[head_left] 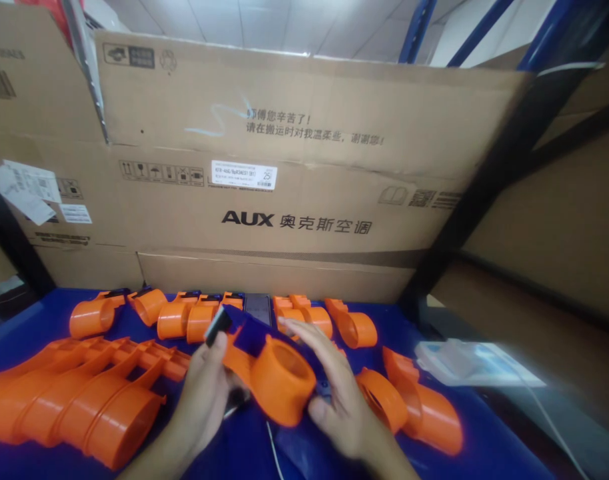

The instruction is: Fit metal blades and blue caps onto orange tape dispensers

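Note:
My left hand [207, 390] is closed on the handle end of an orange plastic ring-shaped part [279, 380]. A dark blue piece [249, 335] sits along the top of that handle, with a black and silvery end near my thumb. The ring is tilted, its round opening facing up and to the right. Beside the ring, my right hand [342, 400] has its fingers spread, the thumb close to the ring's lower right edge and the forefinger reaching over behind it. Whether the right fingertips touch the part I cannot tell.
Nested orange ring parts [74, 400] lie at left on the blue surface [244, 440]. More orange rings [172, 320] line the back, several with dark pieces. Others [434, 417] lie at right, near a whitish flat case [477, 363]. A cardboard box [294, 173] stands behind, beside a dark post [489, 160].

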Tool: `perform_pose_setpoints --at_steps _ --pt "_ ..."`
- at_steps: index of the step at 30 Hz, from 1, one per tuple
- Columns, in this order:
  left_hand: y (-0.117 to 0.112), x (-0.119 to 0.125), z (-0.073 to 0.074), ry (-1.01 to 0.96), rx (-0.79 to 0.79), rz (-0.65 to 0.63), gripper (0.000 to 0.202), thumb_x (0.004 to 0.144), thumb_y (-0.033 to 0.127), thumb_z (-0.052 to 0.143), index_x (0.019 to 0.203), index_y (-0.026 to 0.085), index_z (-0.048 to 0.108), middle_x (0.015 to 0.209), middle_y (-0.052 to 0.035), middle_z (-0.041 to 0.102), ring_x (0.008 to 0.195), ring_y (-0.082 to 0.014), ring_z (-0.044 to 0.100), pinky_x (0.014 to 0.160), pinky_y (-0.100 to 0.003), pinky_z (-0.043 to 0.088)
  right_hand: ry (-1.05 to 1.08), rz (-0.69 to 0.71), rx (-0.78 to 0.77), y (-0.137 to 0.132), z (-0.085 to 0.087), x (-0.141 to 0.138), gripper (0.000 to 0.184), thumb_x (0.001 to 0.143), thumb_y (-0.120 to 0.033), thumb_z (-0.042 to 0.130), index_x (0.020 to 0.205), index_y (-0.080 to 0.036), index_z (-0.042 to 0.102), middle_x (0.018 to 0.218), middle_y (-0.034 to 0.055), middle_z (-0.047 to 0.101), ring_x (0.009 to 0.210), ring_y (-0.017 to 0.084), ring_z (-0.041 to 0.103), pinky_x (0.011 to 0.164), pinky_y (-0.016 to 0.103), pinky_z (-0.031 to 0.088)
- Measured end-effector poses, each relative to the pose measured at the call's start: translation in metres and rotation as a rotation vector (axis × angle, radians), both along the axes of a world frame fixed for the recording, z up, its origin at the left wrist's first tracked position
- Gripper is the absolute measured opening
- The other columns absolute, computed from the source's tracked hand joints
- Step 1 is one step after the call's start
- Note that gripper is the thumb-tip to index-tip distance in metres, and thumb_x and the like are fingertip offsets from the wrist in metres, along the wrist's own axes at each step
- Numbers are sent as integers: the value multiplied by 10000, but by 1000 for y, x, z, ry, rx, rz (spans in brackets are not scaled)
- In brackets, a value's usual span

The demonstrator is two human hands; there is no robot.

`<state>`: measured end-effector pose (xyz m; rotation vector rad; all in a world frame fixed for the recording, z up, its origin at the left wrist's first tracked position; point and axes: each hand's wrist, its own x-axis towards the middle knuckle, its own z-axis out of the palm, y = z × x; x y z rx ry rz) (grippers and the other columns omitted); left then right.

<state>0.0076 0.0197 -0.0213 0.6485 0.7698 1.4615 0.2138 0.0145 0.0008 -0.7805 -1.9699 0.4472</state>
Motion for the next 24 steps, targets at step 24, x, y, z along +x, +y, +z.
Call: perform_pose_setpoints --at_steps 24 --pt "1 -5 -3 146 193 -219 374 932 431 644 1215 195 583 817 -31 654 600 -162 639 475 -255 514 -306 -1306 -210 24 66 120 575 824 -736 561 954 -191 688 833 164 758 871 417 716 767 478 525"
